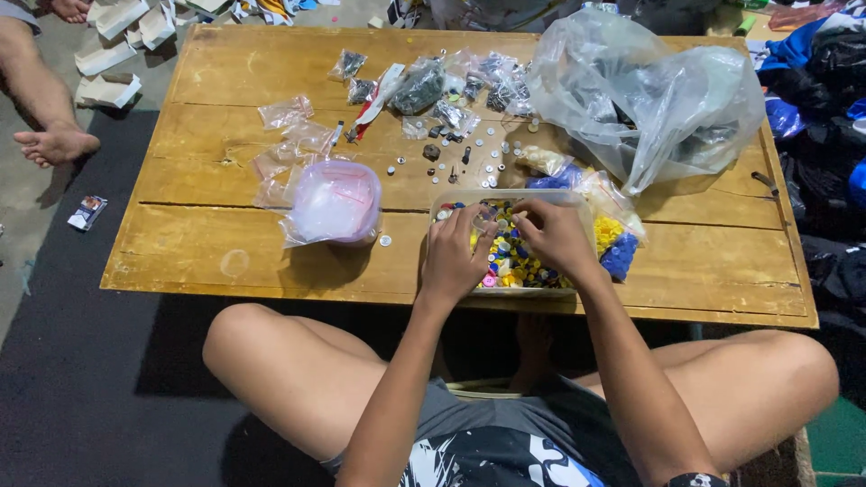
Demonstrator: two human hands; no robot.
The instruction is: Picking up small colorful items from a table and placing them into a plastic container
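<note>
Over the clear rectangular plastic tub (451, 200) of small multicoloured caps (511, 261) at the near table edge, your left hand (454, 255) and right hand (555, 236) both curl palm-down, fingertips pinching at caps; can't tell exactly what each grips. Keep wrists low, pick one cap at a time w/ thumb + forefinger. Forearms angle inward from your crossed legs. Beside the tub: lidded round pink container (336, 204) on the wooden table (225, 239).
</note>
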